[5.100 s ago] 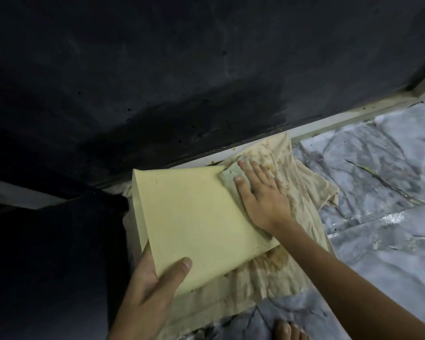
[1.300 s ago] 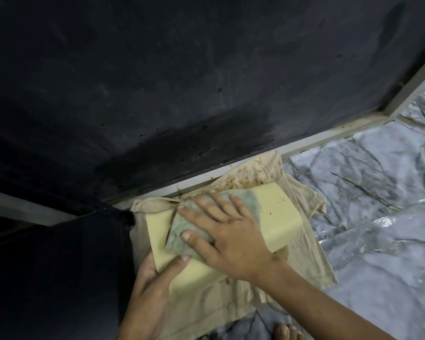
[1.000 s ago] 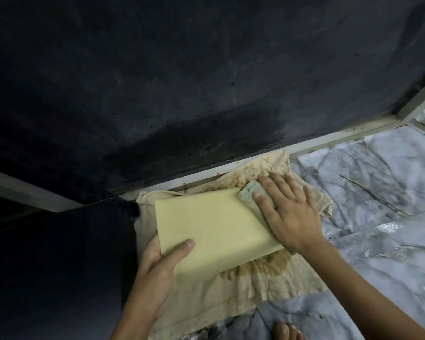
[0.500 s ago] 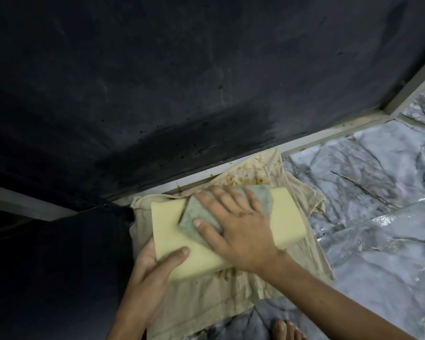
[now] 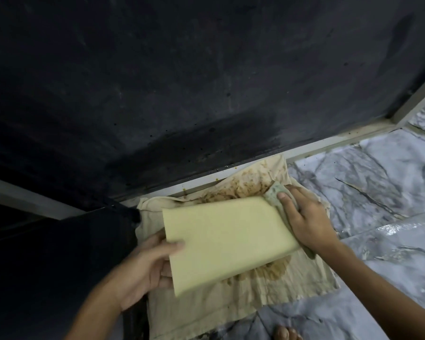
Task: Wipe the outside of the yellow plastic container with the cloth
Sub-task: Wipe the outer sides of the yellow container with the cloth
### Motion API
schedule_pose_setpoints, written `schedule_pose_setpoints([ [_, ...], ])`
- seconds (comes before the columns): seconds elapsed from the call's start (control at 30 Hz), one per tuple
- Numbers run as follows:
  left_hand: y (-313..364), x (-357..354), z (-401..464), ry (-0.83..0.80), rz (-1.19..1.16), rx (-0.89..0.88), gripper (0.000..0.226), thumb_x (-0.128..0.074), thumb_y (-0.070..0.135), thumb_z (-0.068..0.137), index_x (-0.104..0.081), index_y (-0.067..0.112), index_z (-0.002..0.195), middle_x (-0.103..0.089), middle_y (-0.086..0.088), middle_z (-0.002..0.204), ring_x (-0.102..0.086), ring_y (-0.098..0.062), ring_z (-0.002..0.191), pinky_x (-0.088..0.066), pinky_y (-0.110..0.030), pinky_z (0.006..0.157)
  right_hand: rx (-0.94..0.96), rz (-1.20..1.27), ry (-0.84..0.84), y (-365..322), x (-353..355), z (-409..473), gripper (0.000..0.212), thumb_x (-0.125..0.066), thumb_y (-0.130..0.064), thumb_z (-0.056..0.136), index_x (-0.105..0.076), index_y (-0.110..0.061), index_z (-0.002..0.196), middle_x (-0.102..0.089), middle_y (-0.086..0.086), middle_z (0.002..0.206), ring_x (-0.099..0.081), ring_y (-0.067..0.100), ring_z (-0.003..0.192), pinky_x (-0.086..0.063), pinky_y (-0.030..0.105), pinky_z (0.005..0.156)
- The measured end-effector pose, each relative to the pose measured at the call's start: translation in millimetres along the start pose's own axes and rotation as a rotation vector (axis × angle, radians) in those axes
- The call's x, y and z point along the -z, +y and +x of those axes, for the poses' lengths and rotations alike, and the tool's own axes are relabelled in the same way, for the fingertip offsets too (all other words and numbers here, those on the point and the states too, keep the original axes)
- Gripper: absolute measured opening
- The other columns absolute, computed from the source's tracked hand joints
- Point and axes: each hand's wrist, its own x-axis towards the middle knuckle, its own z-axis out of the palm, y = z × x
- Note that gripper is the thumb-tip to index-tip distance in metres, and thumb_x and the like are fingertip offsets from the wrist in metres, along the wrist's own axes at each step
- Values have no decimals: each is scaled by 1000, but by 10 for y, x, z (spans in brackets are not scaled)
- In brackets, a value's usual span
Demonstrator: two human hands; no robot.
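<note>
A person crouched on a grey marble-patterned floor (image 5: 378,182) works on a yellow plastic container (image 5: 227,238), which lies on its side over a stained beige rag (image 5: 263,285) spread against the foot of a dark wall (image 5: 182,82). The left hand (image 5: 145,268) has its grip clasped on the container's near-left corner, thumb laid over the broad upper face and fingers tucked under the edge. The right hand (image 5: 304,217) presses a small greenish cloth (image 5: 275,195) against the container's right end, fingers spread flat over the cloth, which wraps the rounded corner there and shows again below the wrist. Brown stains mark the rag just behind the container and again under its near-right corner. A pale skirting strip (image 5: 329,143) runs along the base of the wall, touching the rag's far edge. The person's bare toes (image 5: 286,334) show at the bottom of the view, just beside the rag's near edge.
</note>
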Motion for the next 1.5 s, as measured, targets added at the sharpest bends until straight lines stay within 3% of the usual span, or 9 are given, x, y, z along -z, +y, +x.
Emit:
schedule_pose_setpoints([
  [0.1,242,33,187,96,-141,79,60,-60,59,92,-75,12,126,-81,-19,116,-77,-35,103,-59,-45,88,71,20,-3,48,11,-6,46,-41,-47,99,-65,-18,126,-68,-4,124,-59,11,117,-43,23,102],
  [0.27,265,59,338,165,-200,157,47,-67,28,96,-70,-2,132,-78,-20,90,-76,-31,70,-63,-34,59,106,81,4,-43,-70,-39,36,-49,-36,98,-68,-17,122,-71,-7,112,-59,-11,100,-37,1,86],
  [0.43,174,-13,222,165,-132,155,31,-66,21,95,-74,-2,115,-74,-18,80,-70,-31,70,-57,-33,62,37,254,75,8,37,-258,27,-44,-33,101,-67,-23,111,-73,-12,100,-63,-8,94,-42,4,76],
  [0.63,123,-136,-166,234,-33,-169,34,-70,15,93,-72,21,127,-84,-4,115,-78,-27,109,-59,-42,88,-2,312,165,42,322,-521,23,-40,-32,105,-62,-31,99,-69,-15,92,-65,4,82,-46,14,69],
  [0.87,-116,-265,-158,220,3,-291,51,-85,30,79,-71,34,128,-82,5,122,-76,-14,116,-53,-42,106,-56,321,307,-75,488,-468,27,-37,-40,103,-58,-33,88,-64,-11,85,-60,7,75,-43,20,62],
  [1.0,-314,-340,-125,208,59,-295,64,-78,46,71,-67,37,133,-80,9,126,-72,-11,123,-48,-42,114,-38,336,304,-107,456,-434,27,-37,-37,104,-60,-28,92,-66,-11,88,-61,9,79,-44,18,67],
  [1.3,-618,-317,7,268,77,-279,56,-77,35,85,-61,39,139,-78,15,128,-69,-4,125,-45,-33,113,6,428,133,-623,14,-433,28,-36,-35,106,-64,-30,102,-67,-17,94,-63,-1,89,-49,17,80],
  [1.4,-643,-310,68,326,101,-317,55,-79,33,85,-62,34,136,-80,15,123,-72,-4,118,-53,-26,101,111,431,-125,-890,-336,-378,34,-32,-37,108,-58,-35,130,-68,-16,116,-63,4,109,-52,25,90],
  [1.5,-643,-293,103,323,140,-355,57,-80,32,88,-59,33,141,-78,15,127,-72,-4,120,-56,-28,101,162,316,-331,-988,-713,-391,43,-27,-46,107,-40,-41,148,-42,-26,151,-28,-6,143,-26,31,120],
])
